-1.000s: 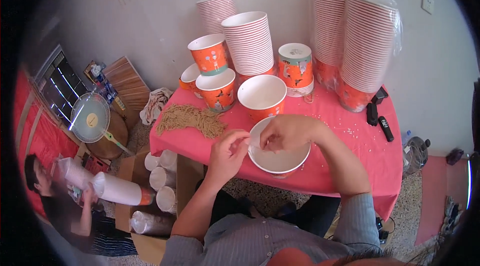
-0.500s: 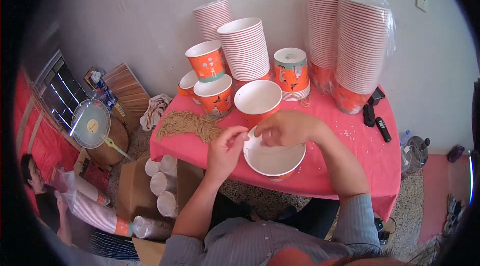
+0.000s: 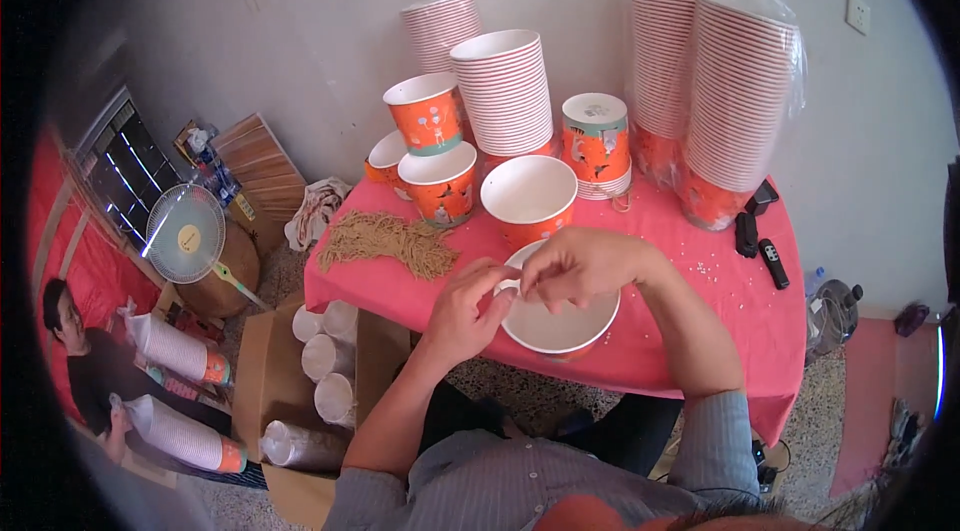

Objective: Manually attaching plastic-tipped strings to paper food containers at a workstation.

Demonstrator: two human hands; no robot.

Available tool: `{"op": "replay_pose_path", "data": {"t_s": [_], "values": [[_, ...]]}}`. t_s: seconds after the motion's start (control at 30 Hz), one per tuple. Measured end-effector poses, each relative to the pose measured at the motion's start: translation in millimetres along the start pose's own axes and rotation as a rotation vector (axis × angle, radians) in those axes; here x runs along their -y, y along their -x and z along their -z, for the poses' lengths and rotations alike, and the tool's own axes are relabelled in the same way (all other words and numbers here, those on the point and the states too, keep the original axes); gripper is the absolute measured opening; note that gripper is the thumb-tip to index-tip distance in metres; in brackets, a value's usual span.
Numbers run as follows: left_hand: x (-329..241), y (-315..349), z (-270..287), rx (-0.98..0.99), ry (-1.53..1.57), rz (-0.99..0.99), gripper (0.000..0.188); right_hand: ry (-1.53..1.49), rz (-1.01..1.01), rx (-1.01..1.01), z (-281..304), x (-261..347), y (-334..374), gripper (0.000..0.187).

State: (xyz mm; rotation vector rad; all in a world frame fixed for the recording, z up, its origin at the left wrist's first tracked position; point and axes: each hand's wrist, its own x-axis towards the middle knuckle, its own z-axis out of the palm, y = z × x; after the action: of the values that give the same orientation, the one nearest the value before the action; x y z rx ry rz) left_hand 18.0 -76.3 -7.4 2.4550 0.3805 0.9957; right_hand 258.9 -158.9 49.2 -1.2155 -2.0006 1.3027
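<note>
**Left hand and right hand close together over the front tub**

At the far left, another person has a hand on the plastic end of a wrapped stack of tubs. A second wrapped stack lies just above it. Near them is a round fan. Next comes a brown box with white stacks inside.

On the pink cloth sits a pile of tan strings. Behind it are some orange tubs, with one tub sitting on another. A tall stack stands beside them.

The left hand is bent, its thumb and first finger near the front tub's rim. I cannot tell if they pinch anything. The front tub is at the near edge of the table, open side up, and white inside. Just behind it is another open tub. The right hand is over the front tub, fingers curled, tips beside the left hand's. I cannot tell if it holds something small.

Farther right are an upside-down tub, two tall wrapped stacks, little white bits and a black remote.
</note>
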Motion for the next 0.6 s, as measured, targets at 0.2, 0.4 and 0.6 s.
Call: {"op": "replay_pose_path", "data": {"t_s": [0.2,0.4,0.6], "values": [[1,-1,2,0.044,0.296,0.167,0.019,-0.264,0.148,-0.140,0,-4,-7,0.014],[0,1,4,0.051,0.359,0.324,0.019,-0.299,0.291,-0.273,0,-9,-10,0.007],[15,7,8,-0.125,0.234,0.054,0.015,-0.305,0.274,-0.489,10,-3,1,0.003]]}}
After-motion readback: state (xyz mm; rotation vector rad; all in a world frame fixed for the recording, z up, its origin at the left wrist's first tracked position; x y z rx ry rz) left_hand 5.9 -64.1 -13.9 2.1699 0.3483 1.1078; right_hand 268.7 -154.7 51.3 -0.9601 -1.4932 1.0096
